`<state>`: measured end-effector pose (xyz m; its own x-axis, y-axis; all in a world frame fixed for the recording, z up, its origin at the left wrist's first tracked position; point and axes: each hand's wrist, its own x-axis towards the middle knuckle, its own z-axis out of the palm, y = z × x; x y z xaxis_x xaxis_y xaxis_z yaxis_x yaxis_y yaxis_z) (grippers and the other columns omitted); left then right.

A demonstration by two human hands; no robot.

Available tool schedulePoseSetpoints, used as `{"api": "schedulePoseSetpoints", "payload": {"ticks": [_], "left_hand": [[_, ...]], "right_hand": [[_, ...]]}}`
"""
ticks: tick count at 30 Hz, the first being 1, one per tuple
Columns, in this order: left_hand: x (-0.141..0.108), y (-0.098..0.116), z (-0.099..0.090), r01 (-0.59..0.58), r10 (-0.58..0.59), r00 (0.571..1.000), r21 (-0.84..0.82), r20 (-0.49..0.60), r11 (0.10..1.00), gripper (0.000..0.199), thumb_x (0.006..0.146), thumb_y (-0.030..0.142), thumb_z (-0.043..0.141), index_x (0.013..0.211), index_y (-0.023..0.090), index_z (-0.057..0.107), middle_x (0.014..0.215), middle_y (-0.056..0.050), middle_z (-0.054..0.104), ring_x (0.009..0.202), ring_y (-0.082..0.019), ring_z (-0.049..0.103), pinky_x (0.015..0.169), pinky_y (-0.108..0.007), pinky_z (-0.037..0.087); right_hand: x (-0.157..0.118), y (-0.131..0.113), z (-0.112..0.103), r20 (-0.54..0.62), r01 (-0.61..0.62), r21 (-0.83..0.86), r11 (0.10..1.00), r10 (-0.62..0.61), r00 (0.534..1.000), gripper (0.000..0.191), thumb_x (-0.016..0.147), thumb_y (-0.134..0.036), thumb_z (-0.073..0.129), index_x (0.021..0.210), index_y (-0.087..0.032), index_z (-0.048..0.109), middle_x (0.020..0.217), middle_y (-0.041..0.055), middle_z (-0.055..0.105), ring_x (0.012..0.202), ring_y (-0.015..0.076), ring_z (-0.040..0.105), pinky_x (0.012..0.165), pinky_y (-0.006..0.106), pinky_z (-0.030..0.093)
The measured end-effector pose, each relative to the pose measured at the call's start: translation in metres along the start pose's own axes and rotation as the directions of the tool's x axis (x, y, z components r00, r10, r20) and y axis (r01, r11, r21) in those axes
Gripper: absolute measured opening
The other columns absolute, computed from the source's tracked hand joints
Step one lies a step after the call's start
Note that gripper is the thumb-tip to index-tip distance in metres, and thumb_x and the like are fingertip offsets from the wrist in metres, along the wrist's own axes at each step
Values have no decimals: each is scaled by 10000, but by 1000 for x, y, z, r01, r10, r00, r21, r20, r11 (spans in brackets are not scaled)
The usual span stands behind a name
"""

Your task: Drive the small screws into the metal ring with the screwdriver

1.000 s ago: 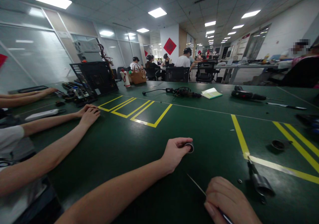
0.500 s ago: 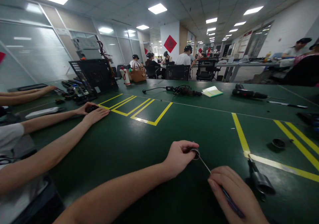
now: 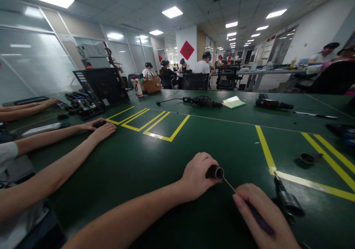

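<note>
My left hand (image 3: 196,176) is closed around a short dark cylindrical part (image 3: 213,172), whose round open end faces right. In my right hand (image 3: 264,212) is a screwdriver (image 3: 259,218) with a dark handle and a long thin shaft. The shaft slants up-left toward the part, and its tip is at the open end's rim; whether it goes inside I cannot tell. Right of my right hand, a dark part with a metal cup (image 3: 291,203) lies on the green table (image 3: 133,175). A smaller round hollow part (image 3: 308,158) lies farther back.
At the left a co-worker's hands (image 3: 103,131) are around a small black object (image 3: 99,123). Yellow tape (image 3: 158,136) marks the table. Along the back are a corded black tool (image 3: 202,101), a notepad (image 3: 233,102), a power drill (image 3: 273,103) and a pen (image 3: 314,115).
My left hand has turned the cylindrical part, so more of its dark body and open end shows. My right hand keeps its grip on the screwdriver. The whole view has shifted slightly.
</note>
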<state>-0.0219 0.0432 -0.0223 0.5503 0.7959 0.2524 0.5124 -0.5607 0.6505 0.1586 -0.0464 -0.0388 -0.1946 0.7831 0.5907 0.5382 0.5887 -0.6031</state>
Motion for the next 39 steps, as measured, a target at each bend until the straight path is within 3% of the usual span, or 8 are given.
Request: {"api": "schedulePoseSetpoints", "payload": {"ticks": [4,8,12,17,22,26,33,39], "left_hand": [[2,-3,1,-33,33,999,6,2,999,380,653,346,776,905,167,555,1017,-58,595,989,-226,503,867,-391,409],[5,-10,5,141,-124,985,-147,122,979,374,674,300,757,925,168,512,849,-10,591,781,-158,538,651,-267,431],[7,-13,6,41,-7,986,-202,164,978,242,687,261,741,753,148,537,714,36,532,645,-93,494,590,-211,379],[7,-13,5,-50,81,986,-203,148,978,232,704,252,729,679,146,524,666,47,499,619,-84,472,612,-215,364],[6,-13,5,-138,152,983,-132,107,982,229,726,268,711,687,155,516,689,36,535,670,-100,490,727,-252,367],[5,-14,5,-156,168,982,-129,91,979,237,751,301,680,682,161,501,674,27,535,661,-108,488,736,-264,377],[4,-13,6,-193,220,973,-269,75,944,228,748,285,671,682,157,495,675,22,517,627,-98,472,658,-237,375],[4,-12,8,-114,116,993,-84,27,990,209,758,272,663,676,162,505,666,32,521,637,-106,469,708,-263,370]], "right_hand": [[3,-4,-3,16,-36,47,998,36,999,91,890,-213,508,815,-242,551,755,15,609,681,178,608,628,276,525],[2,-8,-5,45,-57,93,994,54,998,116,896,-209,496,801,-250,548,749,6,604,693,174,612,644,263,527],[-1,-9,-4,28,-94,105,990,91,995,58,888,-215,517,877,-263,548,777,-2,611,717,168,633,637,243,526],[-1,-6,-2,114,-39,129,991,24,993,76,875,-187,520,861,-258,543,759,-8,606,671,147,616,587,229,524],[0,-5,-2,105,-14,157,987,-2,994,131,859,-136,532,903,-257,556,810,-1,627,723,145,632,639,232,537],[-2,-1,0,109,-65,187,980,45,993,104,868,-169,544,903,-261,579,849,1,654,777,147,655,686,227,541],[-1,5,0,162,-285,256,924,250,955,117,897,-292,524,845,-262,624,851,4,688,812,159,674,693,224,545],[1,2,1,148,-278,217,936,250,957,154,898,-310,508,832,-242,629,826,20,689,767,170,671,665,244,546]]}}
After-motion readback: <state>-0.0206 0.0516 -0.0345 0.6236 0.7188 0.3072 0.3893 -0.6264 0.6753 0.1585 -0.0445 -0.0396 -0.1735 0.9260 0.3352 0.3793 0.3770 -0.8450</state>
